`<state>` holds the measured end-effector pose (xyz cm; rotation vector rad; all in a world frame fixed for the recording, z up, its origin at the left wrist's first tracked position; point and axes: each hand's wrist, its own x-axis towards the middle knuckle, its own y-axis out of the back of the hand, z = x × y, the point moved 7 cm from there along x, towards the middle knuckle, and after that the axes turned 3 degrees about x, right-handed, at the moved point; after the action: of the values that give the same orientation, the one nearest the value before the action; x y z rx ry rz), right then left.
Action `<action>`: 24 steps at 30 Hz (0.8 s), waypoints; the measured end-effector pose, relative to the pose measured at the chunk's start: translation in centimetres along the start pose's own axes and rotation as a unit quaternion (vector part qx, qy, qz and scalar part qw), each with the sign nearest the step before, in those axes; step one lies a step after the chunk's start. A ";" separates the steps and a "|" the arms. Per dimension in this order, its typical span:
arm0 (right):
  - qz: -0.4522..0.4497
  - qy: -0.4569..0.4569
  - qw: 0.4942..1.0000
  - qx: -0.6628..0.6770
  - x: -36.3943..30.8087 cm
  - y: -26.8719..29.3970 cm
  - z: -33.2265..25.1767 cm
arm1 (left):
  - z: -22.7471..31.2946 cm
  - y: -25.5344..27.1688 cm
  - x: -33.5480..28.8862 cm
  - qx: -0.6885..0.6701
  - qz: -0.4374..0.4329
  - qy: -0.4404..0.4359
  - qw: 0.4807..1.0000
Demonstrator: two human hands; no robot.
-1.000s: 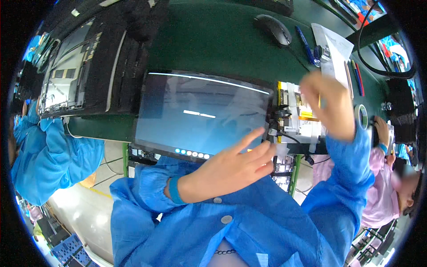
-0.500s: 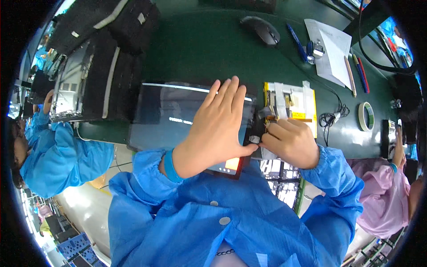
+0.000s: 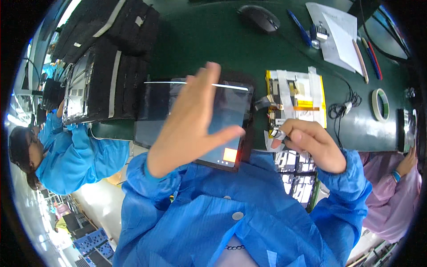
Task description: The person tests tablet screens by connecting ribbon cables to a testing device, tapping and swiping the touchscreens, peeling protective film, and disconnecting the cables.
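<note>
A black tablet-like screen panel, lit with a bluish picture and an orange square, lies before me. Above it hovers my left hand, turned on edge, fingers stretched out and thumb apart, slightly blurred. My right hand is closed in a pinch on a small silvery piece; I cannot tell what it is joined to. Just beyond that hand lies an electronic assembly with yellow edges, pale tape strips and an orange ribbon. A dark flat cable sticks out from its left side toward the panel.
Black padded stacks hold panels at the left. A mouse, blue pen, paper sheets, coiled cable and tape roll lie around the green table. People sit at both sides.
My left hand has lifted off the panel, tilted onto its edge and shifted left. My right hand has drawn away from the panel's right edge, bringing the silvery piece with it.
</note>
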<state>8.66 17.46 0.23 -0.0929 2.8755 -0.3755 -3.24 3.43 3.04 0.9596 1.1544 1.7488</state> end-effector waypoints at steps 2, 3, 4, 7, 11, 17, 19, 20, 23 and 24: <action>-0.037 -0.052 0.998 0.007 0.2 0.6 2.8 | -2.6 1.9 -2.1 -0.049 0.061 0.082 0.994; -0.020 -0.002 0.999 -0.031 0.6 0.6 3.0 | -3.7 3.1 -3.4 -0.057 0.112 0.111 0.986; -0.002 0.048 0.996 -0.071 0.8 0.5 2.8 | -4.7 4.1 -4.9 -0.067 0.164 0.138 0.974; 0.096 0.113 0.938 -0.315 0.9 -0.8 2.4 | -7.8 5.3 -11.6 -0.029 0.287 0.250 0.924; 0.168 0.181 0.860 -0.447 1.1 -1.8 2.1 | -12.4 3.5 -17.2 0.014 0.269 0.396 0.878; 0.093 0.203 0.835 -0.503 2.5 -1.6 1.3 | -12.9 1.1 -16.1 -0.104 0.274 0.376 0.879; 0.062 0.214 0.828 -0.515 2.9 -1.5 0.7 | -12.9 1.4 -15.7 -0.117 0.273 0.363 0.883; 0.032 0.229 0.817 -0.528 3.1 -1.8 0.4 | -12.7 1.6 -15.6 -0.121 0.280 0.360 0.882; -0.027 0.250 0.804 -0.539 3.4 -2.1 0.1 | -12.2 1.6 -15.6 -0.153 0.277 0.343 0.884; -0.059 0.253 0.808 -0.530 3.6 -2.1 0.3 | -12.5 1.6 -15.8 -0.159 0.281 0.336 0.885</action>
<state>5.31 14.98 -0.28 -0.4072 3.1645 1.4285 -8.82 -15.45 -1.60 0.5035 0.9742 2.7910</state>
